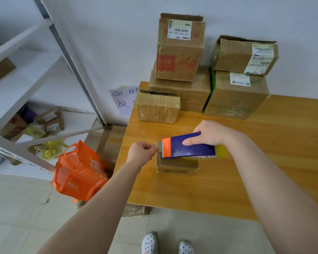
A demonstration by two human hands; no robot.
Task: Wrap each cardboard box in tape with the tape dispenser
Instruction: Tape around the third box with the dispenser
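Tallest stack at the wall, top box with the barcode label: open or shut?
Open: the top box has a flap standing up past its barcode label, not folded flat.

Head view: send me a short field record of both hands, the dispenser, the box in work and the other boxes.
left hand: pinches the tape end at the dispenser's orange mouth
right hand: grips the tape dispenser from above
tape dispenser: blue body, held just over the small box
small box: sits on the table, near its left edge
stacked boxes: four at the back by the wall, in two stacks
taped box: stands alone in front of the left stack
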